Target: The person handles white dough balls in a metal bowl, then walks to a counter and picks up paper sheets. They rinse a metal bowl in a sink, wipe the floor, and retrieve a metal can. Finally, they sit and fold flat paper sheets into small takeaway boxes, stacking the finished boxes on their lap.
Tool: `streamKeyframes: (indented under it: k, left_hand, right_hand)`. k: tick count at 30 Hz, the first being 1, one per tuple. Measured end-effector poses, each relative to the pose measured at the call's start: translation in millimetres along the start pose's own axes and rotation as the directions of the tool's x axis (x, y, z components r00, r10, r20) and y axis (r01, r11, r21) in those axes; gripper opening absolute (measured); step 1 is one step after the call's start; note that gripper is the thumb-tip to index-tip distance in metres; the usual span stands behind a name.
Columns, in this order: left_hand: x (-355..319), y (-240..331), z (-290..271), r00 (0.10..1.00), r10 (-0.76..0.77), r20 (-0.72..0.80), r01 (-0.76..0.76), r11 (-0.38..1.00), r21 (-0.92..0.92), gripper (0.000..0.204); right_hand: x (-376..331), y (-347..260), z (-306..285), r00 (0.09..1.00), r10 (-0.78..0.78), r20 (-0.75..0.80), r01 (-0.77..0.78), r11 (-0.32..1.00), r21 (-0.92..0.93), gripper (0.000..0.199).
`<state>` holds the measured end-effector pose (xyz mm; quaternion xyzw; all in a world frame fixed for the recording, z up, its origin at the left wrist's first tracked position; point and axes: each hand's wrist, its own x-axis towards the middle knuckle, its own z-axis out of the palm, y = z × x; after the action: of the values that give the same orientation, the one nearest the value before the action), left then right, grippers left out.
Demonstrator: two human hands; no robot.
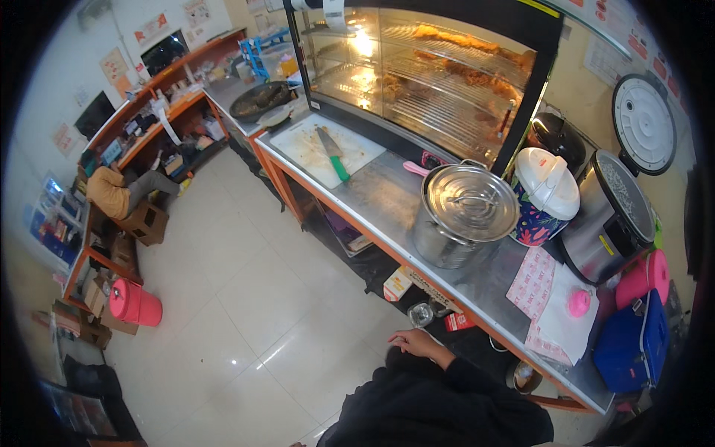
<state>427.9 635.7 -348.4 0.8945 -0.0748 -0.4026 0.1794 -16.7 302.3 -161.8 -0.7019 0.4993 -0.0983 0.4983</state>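
Your right hand (pixel 413 343) reaches in from the lower edge in a dark sleeve, held low in front of the counter (pixel 383 197). It is empty, fingers loosely spread and slightly bent, pointing left. Just a sliver of your left hand (pixel 299 445) shows at the lower edge, so you cannot tell whether it is open or closed.

Nearest your right hand is a clear jar (pixel 421 315), just beyond your fingers, below the counter's front edge. A red box (pixel 458 321) lies to the right of the jar, and a white-and-yellow box (pixel 397 285) sits farther left.

Above these, on the counter, you have a steel pot (pixel 447 249) with its lid (pixel 484 197) on. To its left, a green-handled knife (pixel 333 153) lies on a white board (pixel 294 145), in front of a lit warmer (pixel 417 82) with fried food on its racks. To the pot's right stand a flowered jug (pixel 535 220) and a big cooker (pixel 592 231), its top raised. Across the floor (pixel 275 298), a person (pixel 109 192) in an orange top sits bent forward.
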Motion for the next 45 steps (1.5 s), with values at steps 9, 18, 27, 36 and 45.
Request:
streamKeyframes:
  k: [9, 18, 27, 36, 45]
  left_hand:
    - [67, 139, 38, 0.993, 0.056, 0.103, -0.017, 0.938, -0.347, 0.019]
    - [147, 315, -51, 0.965, 0.169, -0.199, -0.245, 0.85, -0.466, 0.026]
    - [276, 400, -59, 0.966, 0.103, -0.237, -0.184, 0.92, -0.346, 0.041]
    - [461, 426, -201, 0.972, -0.229, 0.054, 0.234, 0.968, -0.092, 0.033]
    - [701, 687, -275, 0.966, 0.137, -0.218, -0.226, 0.854, -0.468, 0.028]
  right_hand:
    - [74, 276, 75, 0.59, 0.783, 0.197, -0.669, 0.61, -0.424, 0.019]
    - [458, 68, 52, 0.893, 0.375, 0.248, -0.138, 0.753, -0.644, 0.019]
    - [802, -217, 73, 0.954, -0.048, 0.295, 0.107, 0.976, -0.19, 0.021]
    - [854, -233, 89, 0.826, 0.164, 0.54, 0.277, 0.716, -0.641, 0.026]
    - [1016, -261, 56, 0.788, 0.47, 0.398, -0.182, 0.794, -0.58, 0.03]
